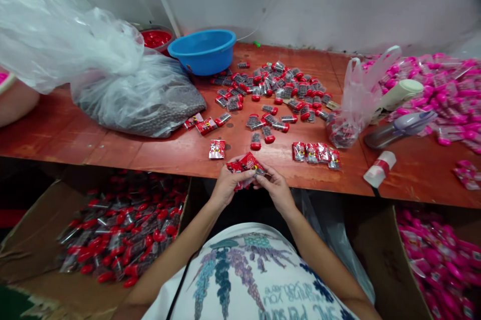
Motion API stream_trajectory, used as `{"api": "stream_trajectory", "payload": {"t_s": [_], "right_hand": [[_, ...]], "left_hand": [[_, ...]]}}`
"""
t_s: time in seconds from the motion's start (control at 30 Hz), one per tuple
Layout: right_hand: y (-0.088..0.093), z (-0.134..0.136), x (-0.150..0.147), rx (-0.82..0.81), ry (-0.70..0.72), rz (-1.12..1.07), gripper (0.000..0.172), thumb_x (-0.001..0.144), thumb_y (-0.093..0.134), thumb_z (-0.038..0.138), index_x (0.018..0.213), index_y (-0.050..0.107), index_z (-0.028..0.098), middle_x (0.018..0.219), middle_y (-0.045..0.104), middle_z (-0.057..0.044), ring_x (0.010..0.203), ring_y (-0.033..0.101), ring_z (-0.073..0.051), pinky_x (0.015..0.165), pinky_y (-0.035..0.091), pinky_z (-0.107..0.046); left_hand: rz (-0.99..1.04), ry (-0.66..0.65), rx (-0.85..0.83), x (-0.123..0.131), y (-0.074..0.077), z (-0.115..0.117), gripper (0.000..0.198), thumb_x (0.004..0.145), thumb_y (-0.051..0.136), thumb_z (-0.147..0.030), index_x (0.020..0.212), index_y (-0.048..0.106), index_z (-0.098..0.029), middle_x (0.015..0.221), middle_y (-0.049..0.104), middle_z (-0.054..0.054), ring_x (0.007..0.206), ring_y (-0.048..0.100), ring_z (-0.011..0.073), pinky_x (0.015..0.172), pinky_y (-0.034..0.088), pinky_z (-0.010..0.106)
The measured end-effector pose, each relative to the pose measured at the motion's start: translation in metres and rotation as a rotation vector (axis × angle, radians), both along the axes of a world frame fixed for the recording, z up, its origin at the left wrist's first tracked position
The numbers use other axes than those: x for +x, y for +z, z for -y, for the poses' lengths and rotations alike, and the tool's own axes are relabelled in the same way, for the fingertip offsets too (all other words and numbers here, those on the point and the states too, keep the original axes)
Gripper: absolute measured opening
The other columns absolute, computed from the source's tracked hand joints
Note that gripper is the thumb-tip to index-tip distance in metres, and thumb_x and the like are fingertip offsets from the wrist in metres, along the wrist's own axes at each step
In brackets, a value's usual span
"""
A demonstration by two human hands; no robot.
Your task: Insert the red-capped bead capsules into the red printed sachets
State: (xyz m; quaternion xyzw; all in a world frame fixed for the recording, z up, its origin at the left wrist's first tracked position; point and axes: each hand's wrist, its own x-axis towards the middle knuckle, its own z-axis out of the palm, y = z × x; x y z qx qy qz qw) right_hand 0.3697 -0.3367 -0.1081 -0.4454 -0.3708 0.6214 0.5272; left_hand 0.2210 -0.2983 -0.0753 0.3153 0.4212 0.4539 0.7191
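Note:
A small red printed packet is held in front of me at the table's near edge. My left hand is closed on its left side, thumb on top. My right hand pinches its right side; a small clear-and-dark piece shows by the fingertips, too small to make out fully. Just beyond lies a flat red packet. To the right, several filled red packets lie in a row. Small clear containers with red caps and dark contents are scattered ahead of my hands.
A large plastic bag of dark beads stands left, beside a blue basin. On the right are a small plastic bag, a purple-handled tool, a white roll and a pink pile. Below, a cardboard box holds red-capped containers.

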Motion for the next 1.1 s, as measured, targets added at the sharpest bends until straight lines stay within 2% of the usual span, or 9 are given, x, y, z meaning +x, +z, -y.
{"api": "stream_trajectory", "payload": {"t_s": [0.27, 0.37, 0.5, 0.6, 0.67, 0.77, 0.87, 1.0, 1.1], "right_hand": [[-0.010, -0.008, 0.025, -0.003, -0.050, 0.237, 0.033, 0.074, 0.068, 0.036, 0.104, 0.067, 0.022, 0.084, 0.062, -0.001, 0.071, 0.057, -0.014, 0.056, 0.048, -0.023], [-0.013, -0.016, 0.060, 0.020, -0.236, 0.416, 0.037, 0.076, 0.064, 0.040, 0.108, 0.065, 0.020, 0.081, 0.060, -0.002, 0.068, 0.054, -0.014, 0.055, 0.046, -0.024], [-0.012, -0.025, 0.111, 0.071, -0.594, 0.851, 0.046, 0.077, 0.061, 0.043, 0.114, 0.062, 0.016, 0.102, 0.056, -0.010, 0.088, 0.055, -0.021, 0.076, 0.048, -0.035], [-0.004, -0.026, 0.109, 0.116, -0.721, 1.109, 0.049, 0.079, 0.061, 0.044, 0.120, 0.060, 0.018, 0.116, 0.048, -0.013, 0.090, 0.054, -0.022, 0.081, 0.046, -0.038], [0.001, -0.023, 0.082, 0.199, -0.593, 1.058, 0.043, 0.081, 0.058, 0.043, 0.118, 0.061, 0.021, 0.112, 0.049, -0.011, 0.078, 0.054, -0.018, 0.073, 0.047, -0.033], [0.004, -0.022, 0.028, 0.256, -0.213, 0.837, 0.039, 0.081, 0.060, 0.038, 0.118, 0.060, 0.023, 0.094, 0.059, -0.004, 0.066, 0.052, -0.014, 0.066, 0.047, -0.028], [0.002, -0.028, -0.007, 0.299, -0.072, 0.754, 0.035, 0.088, 0.051, 0.031, 0.122, 0.056, 0.024, 0.090, 0.063, -0.002, 0.074, 0.058, -0.015, 0.072, 0.048, -0.028], [-0.003, -0.056, -0.008, 0.411, 0.067, 0.851, 0.034, 0.092, 0.043, 0.027, 0.124, 0.055, 0.026, 0.094, 0.067, -0.003, 0.084, 0.062, -0.017, 0.078, 0.048, -0.029], [-0.008, -0.088, 0.006, 0.508, 0.094, 1.100, 0.037, 0.092, 0.037, 0.017, 0.124, 0.056, 0.024, 0.112, 0.065, -0.007, 0.101, 0.058, -0.021, 0.089, 0.044, -0.034]], "left_hand": [[0.075, -0.029, -0.140, 0.013, -0.017, -0.004, 0.043, 0.057, 0.081, -0.012, 0.096, 0.064, -0.013, 0.086, 0.070, 0.005, 0.072, 0.067, 0.0165, 0.067, 0.055, 0.026], [0.130, 0.021, -0.255, 0.013, -0.020, -0.007, 0.046, 0.057, 0.078, -0.007, 0.101, 0.064, -0.013, 0.088, 0.071, 0.007, 0.074, 0.068, 0.0180, 0.070, 0.056, 0.030], [0.141, 0.096, -0.294, 0.009, -0.022, -0.010, 0.050, 0.055, 0.077, -0.002, 0.102, 0.064, -0.014, 0.087, 0.071, 0.006, 0.074, 0.069, 0.0185, 0.071, 0.057, 0.031], [0.131, 0.151, -0.276, 0.010, -0.022, -0.010, 0.052, 0.055, 0.078, -0.003, 0.104, 0.062, -0.015, 0.087, 0.071, 0.006, 0.074, 0.069, 0.0185, 0.071, 0.057, 0.031], [0.129, 0.171, -0.244, 0.012, -0.022, -0.010, 0.052, 0.056, 0.079, -0.006, 0.104, 0.062, -0.015, 0.084, 0.071, 0.005, 0.071, 0.069, 0.0174, 0.069, 0.056, 0.029], [0.130, 0.174, -0.205, 0.014, -0.022, -0.010, 0.050, 0.056, 0.081, -0.010, 0.102, 0.062, -0.014, 0.081, 0.071, 0.005, 0.068, 0.068, 0.0169, 0.067, 0.056, 0.029], [0.102, 0.212, -0.188, 0.010, -0.023, -0.013, 0.050, 0.054, 0.082, -0.012, 0.100, 0.062, -0.013, 0.078, 0.071, 0.005, 0.068, 0.068, 0.0189, 0.066, 0.057, 0.031], [0.075, 0.314, -0.185, -0.003, -0.026, -0.020, 0.055, 0.048, 0.084, -0.011, 0.098, 0.062, -0.012, 0.072, 0.071, 0.004, 0.063, 0.068, 0.0195, 0.064, 0.056, 0.031], [0.079, 0.407, -0.201, -0.014, -0.025, -0.026, 0.055, 0.048, 0.084, -0.009, 0.099, 0.063, -0.013, 0.073, 0.071, 0.004, 0.062, 0.068, 0.0181, 0.063, 0.056, 0.030]]}}
